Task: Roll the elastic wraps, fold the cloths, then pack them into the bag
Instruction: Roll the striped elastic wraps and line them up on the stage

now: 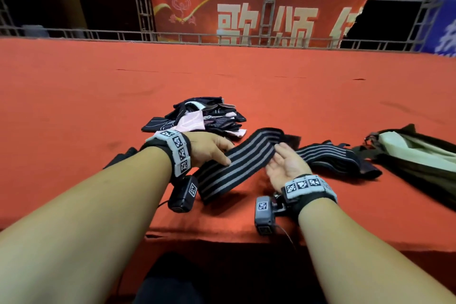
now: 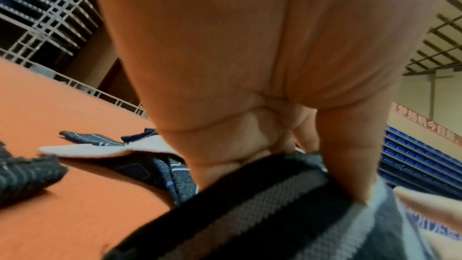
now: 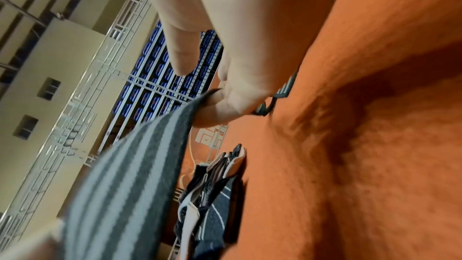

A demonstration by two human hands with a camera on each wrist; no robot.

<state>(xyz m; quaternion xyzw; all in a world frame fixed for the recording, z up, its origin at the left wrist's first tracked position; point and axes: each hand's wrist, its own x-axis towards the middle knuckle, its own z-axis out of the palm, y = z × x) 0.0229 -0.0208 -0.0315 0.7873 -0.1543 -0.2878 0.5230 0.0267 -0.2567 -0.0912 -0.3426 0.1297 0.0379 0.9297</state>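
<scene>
Near the front edge of the red table point(image 1: 74, 96), at my far left, a dark piece of fabric point(image 1: 121, 157) peeks out from behind my forearm; I cannot tell what it is. My left hand point(image 1: 209, 148) lies palm down on the striped wrap point(image 1: 237, 163), thumb along its near edge and fingers curled over the far edge, so it grips the band; the left wrist view shows the fingers point(image 2: 225, 145) tucked over the wrap's point(image 2: 262, 211) rim. The wrap is black with grey stripes, unrolled, running from just behind the front edge up and away to my right, lifted off the table between my hands. Behind my left hand, toward the middle of the table, lies a loose pile of cloths point(image 1: 202, 116), dark blue, black and pale pink, not folded neatly. My right hand point(image 1: 286, 165) is turned palm up with fingers straight and relaxed, its fingertips under the wrap's far end, supporting it rather than clutching; the right wrist view shows the band point(image 3: 130, 175) lying across those fingers point(image 3: 225, 110). Just right of that hand a second wrap point(image 1: 338, 158), same stripes, lies bunched on the table. Further right, at the table's right side, sits the bag point(image 1: 414, 155), olive and dark with a pale lining showing at its open mouth.
</scene>
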